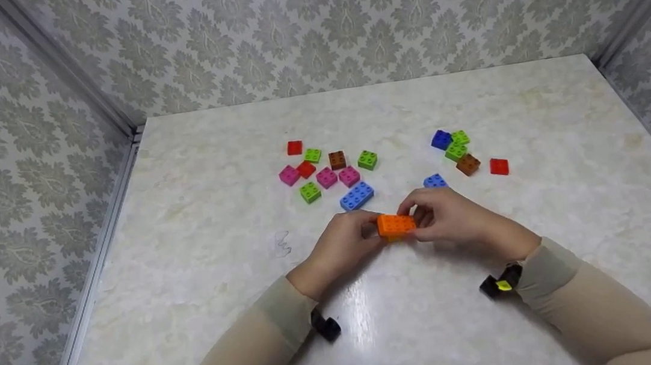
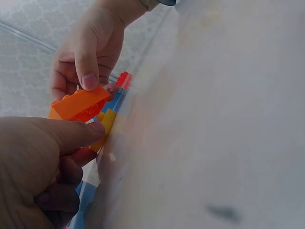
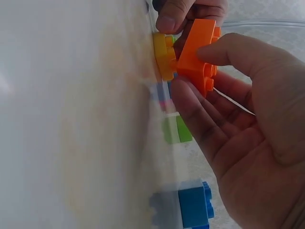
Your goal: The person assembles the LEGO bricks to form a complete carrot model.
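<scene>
An orange building brick (image 1: pixel 396 224) with studs is pinched between the thumb and fingers of my right hand (image 1: pixel 450 215). Just under it is a yellow brick (image 3: pixel 164 56), low at the table surface, which my left hand (image 1: pixel 346 239) grips between thumb and fingers. In the right wrist view the orange brick (image 3: pixel 196 55) tilts over the yellow one's studs. The left wrist view shows the orange brick's (image 2: pixel 80 105) hollow underside facing the yellow brick (image 2: pixel 108 121). Whether the two touch, I cannot tell.
Beyond my hands lie a long light-blue brick (image 1: pixel 357 195) and another light-blue brick (image 1: pixel 435 181). Several pink, green, red and brown bricks (image 1: pixel 337 159) are scattered at the back left. A dark-blue brick (image 1: pixel 441 139) and others lie back right on the pale table (image 1: pixel 208 158).
</scene>
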Demonstrator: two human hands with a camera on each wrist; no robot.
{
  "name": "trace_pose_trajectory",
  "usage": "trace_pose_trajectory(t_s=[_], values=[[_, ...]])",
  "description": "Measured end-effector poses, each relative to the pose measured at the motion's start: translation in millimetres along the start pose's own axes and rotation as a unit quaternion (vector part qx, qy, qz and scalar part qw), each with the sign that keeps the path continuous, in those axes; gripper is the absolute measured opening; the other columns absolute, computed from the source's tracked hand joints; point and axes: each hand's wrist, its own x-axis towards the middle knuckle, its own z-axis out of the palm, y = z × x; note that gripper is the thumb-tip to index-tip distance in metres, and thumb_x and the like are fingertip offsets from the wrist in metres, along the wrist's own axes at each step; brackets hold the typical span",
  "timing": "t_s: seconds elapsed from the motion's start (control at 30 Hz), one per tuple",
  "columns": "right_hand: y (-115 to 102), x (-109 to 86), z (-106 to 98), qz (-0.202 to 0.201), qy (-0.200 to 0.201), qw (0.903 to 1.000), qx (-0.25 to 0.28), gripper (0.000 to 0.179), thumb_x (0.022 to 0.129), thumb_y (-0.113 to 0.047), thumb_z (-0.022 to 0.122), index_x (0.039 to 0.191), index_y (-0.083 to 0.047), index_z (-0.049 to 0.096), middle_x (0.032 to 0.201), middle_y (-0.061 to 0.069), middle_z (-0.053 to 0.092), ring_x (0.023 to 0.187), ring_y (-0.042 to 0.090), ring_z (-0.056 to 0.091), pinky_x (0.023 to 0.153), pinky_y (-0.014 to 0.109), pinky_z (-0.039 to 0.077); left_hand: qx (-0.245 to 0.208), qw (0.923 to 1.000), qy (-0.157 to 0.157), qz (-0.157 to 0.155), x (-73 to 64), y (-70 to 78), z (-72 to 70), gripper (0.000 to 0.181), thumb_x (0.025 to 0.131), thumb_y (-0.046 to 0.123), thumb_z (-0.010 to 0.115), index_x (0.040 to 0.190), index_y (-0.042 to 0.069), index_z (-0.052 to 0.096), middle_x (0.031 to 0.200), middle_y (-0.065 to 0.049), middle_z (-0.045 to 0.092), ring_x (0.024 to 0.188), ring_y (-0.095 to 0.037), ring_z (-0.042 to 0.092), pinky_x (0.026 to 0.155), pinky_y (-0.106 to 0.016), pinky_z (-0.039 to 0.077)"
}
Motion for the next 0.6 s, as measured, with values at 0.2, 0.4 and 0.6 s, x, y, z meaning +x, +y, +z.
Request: trace_pose_trajectory(t_s=[0.2, 0.4, 0.6], values=[[0.0, -1.0, 4.3, -0.016, -0.005, 0.9997, -0.019, 0.033, 0.098, -0.014, 0.086, 0.129, -0.020, 0.078, 0.122, -0.001, 0.077, 0.106, 0.019, 0.072, 0.094, 0.027, 0.062, 0.020, 0.9997, 0.004, 0.011, -0.9, 0.5, 1.6, 0.051, 0.101, 0.010, 0.082, 0.152, 0.013, 0.072, 0.144, -0.006, 0.080, 0.131, -0.023, 0.076, 0.119, -0.041, 0.059], [-0.9, 0.3, 5.8, -0.023, 0.012, 0.9989, -0.038, 0.030, 0.098, -0.016, 0.087, 0.127, -0.020, 0.080, 0.119, -0.002, 0.078, 0.104, 0.018, 0.070, 0.093, 0.030, 0.061, 0.024, 0.9991, 0.010, 0.032, -0.8, -1.4, 1.9, 0.038, 0.102, 0.014, 0.084, 0.140, 0.014, 0.080, 0.136, -0.002, 0.083, 0.127, -0.019, 0.077, 0.118, -0.039, 0.059], [-5.2, 1.8, 5.7, -0.033, 0.020, 0.9981, -0.048, 0.029, 0.099, -0.019, 0.087, 0.128, -0.022, 0.081, 0.118, -0.004, 0.078, 0.105, 0.017, 0.070, 0.095, 0.034, 0.060, 0.023, 0.9993, 0.008, 0.030, 0.4, -2.0, 0.5, 0.035, 0.103, 0.020, 0.085, 0.138, 0.016, 0.081, 0.133, 0.002, 0.084, 0.125, -0.016, 0.077, 0.118, -0.038, 0.059]])
